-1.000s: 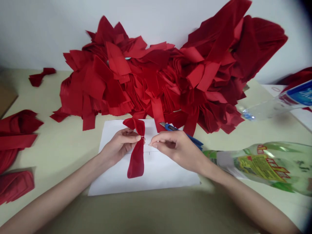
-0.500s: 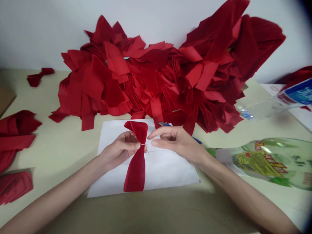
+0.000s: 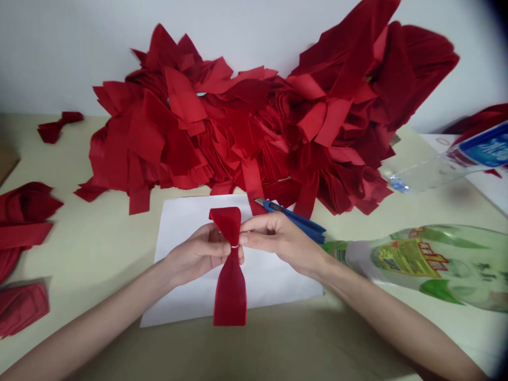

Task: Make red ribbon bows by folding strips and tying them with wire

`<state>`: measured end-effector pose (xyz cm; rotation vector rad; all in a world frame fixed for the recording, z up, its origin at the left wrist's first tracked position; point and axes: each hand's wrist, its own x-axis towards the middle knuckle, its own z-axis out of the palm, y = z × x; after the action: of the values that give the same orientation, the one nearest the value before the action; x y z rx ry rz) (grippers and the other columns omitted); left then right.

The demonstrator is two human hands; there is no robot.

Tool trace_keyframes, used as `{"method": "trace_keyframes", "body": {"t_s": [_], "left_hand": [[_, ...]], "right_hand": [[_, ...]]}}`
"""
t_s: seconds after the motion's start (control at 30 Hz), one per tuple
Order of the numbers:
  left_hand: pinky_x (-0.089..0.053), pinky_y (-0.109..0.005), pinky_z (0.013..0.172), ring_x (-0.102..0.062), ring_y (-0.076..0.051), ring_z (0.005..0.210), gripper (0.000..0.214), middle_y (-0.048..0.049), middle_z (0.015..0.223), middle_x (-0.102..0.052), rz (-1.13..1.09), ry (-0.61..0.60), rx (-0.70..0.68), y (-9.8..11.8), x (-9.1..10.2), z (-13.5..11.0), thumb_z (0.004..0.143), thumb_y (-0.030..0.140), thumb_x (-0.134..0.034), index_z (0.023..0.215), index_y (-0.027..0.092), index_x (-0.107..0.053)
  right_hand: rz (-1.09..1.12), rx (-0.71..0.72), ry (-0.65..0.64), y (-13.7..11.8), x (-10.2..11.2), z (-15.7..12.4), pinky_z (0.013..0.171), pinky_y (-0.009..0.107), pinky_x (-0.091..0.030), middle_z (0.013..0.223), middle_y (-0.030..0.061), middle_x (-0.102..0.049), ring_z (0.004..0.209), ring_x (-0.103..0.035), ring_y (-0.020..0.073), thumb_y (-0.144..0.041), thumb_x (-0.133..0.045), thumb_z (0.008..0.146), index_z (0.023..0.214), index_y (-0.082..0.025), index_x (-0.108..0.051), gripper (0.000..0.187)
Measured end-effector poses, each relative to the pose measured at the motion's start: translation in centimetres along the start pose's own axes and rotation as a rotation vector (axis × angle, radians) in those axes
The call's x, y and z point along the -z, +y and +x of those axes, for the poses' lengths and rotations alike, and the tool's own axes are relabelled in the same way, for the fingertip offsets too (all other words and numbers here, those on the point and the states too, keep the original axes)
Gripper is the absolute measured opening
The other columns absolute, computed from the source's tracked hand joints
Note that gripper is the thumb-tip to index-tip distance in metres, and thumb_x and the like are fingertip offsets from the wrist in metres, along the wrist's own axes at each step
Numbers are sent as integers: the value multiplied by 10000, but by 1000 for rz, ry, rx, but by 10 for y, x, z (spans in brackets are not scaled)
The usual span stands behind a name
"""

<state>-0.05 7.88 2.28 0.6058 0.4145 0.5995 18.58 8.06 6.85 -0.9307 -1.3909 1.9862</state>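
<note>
A red velvet bow (image 3: 230, 286) stands on end over a white paper sheet (image 3: 186, 222), pinched at its waist where a thin pale tie wraps it. My left hand (image 3: 200, 254) is closed on the waist from the left. Closed in a pinch, my right hand (image 3: 278, 241) meets the same spot from the right, fingertips touching the tie. The bow's short upper loop rises between my hands and its longer lower loop hangs toward me, over the paper's near edge.
A big heap of red ribbon pieces (image 3: 254, 121) fills the back of the table. A blue utility knife (image 3: 296, 219) lies behind my right hand. Plastic bottles lie on their sides at right (image 3: 428, 264) and far right (image 3: 448, 161). More red bows (image 3: 24, 211) sit at left.
The bow has turned upright and shifted slightly right and nearer. My right hand, open-fingered half a second ago, has closed in on the tied waist. The utility knife shows again.
</note>
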Motion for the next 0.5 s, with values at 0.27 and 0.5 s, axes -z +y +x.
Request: {"method": "trace_keyframes", "body": {"t_s": [0.27,0.5], "left_hand": [[-460,-246,799,-578,-110,803,146,-8,791,-630,-8,175,-53,-1,-1,2,741,100,-680,877,149,-665],[-430,-267,725,-516,-114,718,63,10,704,-547,137,381,-43,3,-11,1,753,118,-647,716,164,-623]], "right_hand": [[-100,52,163,-3,-7,0,639,223,-419,709,-15,-606,643,-537,81,-220,-586,818,774,-130,-644,116],[-240,30,288,-1,-9,1,467,199,-279,512,-82,-413,463,-330,45,-237,-594,805,755,-133,-596,116]]}}
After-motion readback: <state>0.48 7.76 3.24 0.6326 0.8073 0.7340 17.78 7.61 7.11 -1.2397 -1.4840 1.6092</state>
